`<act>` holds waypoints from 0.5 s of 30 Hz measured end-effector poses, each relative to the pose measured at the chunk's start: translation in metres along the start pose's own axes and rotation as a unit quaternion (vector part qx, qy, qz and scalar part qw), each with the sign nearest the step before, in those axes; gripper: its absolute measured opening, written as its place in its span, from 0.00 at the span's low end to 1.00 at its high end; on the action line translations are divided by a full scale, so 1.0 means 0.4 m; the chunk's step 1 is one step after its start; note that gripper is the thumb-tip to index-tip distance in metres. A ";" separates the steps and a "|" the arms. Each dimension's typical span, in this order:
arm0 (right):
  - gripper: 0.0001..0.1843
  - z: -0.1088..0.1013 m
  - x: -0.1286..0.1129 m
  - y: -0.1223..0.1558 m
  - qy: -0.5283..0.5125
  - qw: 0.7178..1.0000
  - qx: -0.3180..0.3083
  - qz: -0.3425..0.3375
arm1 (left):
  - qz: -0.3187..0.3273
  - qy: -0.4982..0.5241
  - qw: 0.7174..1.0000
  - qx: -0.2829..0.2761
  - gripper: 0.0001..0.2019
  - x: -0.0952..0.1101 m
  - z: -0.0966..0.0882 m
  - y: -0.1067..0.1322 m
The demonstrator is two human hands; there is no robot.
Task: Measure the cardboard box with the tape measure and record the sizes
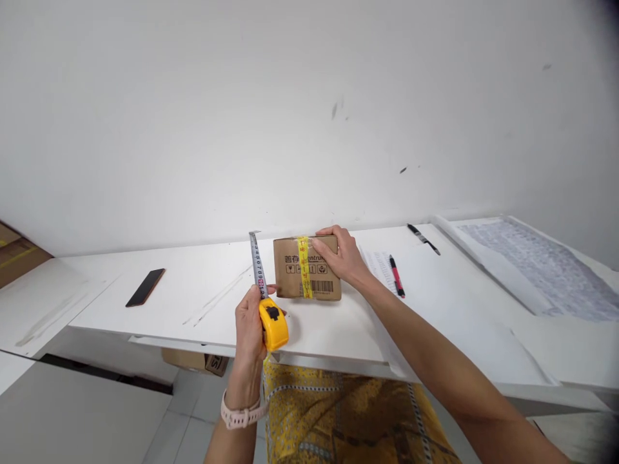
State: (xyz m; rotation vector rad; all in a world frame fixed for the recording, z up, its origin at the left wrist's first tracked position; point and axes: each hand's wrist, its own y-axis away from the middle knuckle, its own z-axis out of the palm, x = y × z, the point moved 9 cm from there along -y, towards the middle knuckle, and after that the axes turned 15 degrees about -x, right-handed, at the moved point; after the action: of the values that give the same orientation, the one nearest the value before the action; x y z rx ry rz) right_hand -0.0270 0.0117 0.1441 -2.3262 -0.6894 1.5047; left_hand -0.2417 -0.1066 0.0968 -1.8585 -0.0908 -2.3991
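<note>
A small brown cardboard box (294,277) with a yellow tape band lies on the white table (203,290). My right hand (341,254) rests on the box's far right corner, fingers curled over its top edge. My left hand (250,325) grips a yellow tape measure (273,324) at the table's near edge. Its steel blade (258,264) runs out along the box's left side toward the wall. A pale watch sits on my left wrist.
A dark phone (145,287) lies on the table at the left. A printed sheet (382,267) with a red pen (397,276) lies right of the box, a black pen (424,239) farther back. Large printed sheets (532,264) cover the right side. Cardboard boxes (14,254) stand at far left.
</note>
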 end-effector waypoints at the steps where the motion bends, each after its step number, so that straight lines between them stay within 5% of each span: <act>1: 0.16 -0.001 -0.005 0.000 0.011 1.000 0.000 -0.015 | -0.008 0.009 1.000 -0.003 0.24 -0.010 0.020 0.008; 7: 0.10 -0.012 -0.027 -0.002 0.059 0.996 0.007 -0.073 | -0.078 0.065 0.991 -0.082 0.25 -0.089 0.151 0.007; 15: 0.11 -0.010 -0.035 -0.008 0.081 0.992 -0.011 -0.097 | -0.109 0.079 0.988 -0.073 0.23 -0.112 0.160 -0.013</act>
State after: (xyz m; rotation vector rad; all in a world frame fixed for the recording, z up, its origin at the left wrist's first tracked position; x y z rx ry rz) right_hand -0.0288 0.0070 0.1582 -2.2907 -0.8630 1.2160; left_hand -0.1696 -0.0922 0.0697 -1.7932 -0.1137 -2.7621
